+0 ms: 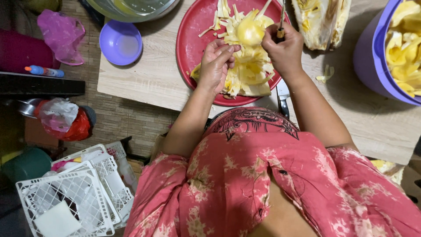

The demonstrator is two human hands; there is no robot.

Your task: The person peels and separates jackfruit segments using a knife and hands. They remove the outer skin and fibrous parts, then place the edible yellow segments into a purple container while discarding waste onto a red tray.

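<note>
- Right hand (286, 48) is closed tight around the handle of a small knife (280, 24), blade pointing away from the body and into a yellow fruit pod (250, 31).
- Left hand (217, 61) curls its fingers shut on the stringy fruit pile (247, 72) just below the pod, thumb close to the blade's path.
- Risk: a slip of the blade through the soft pod could nick the left fingers, since they sit just beside the cut.
- Risk: sticky strands cling to both hands; a slick handle could twist in the grip.
- The pile rests on a red tray (193, 44) whose near rim hangs near the bench (149, 79) edge; a hard press might tip it toward the lap.
- A second knife (283, 98) lies on the bench under the right wrist, partly hidden and close to the body.
- Beyond the right hand: a cut fruit section (322, 22) and a purple bucket (372, 61) of yellow pods crowd the reach.
- Beyond the left hand: a small purple bowl (120, 42).
- On the floor, well apart: white baskets (79, 197).
</note>
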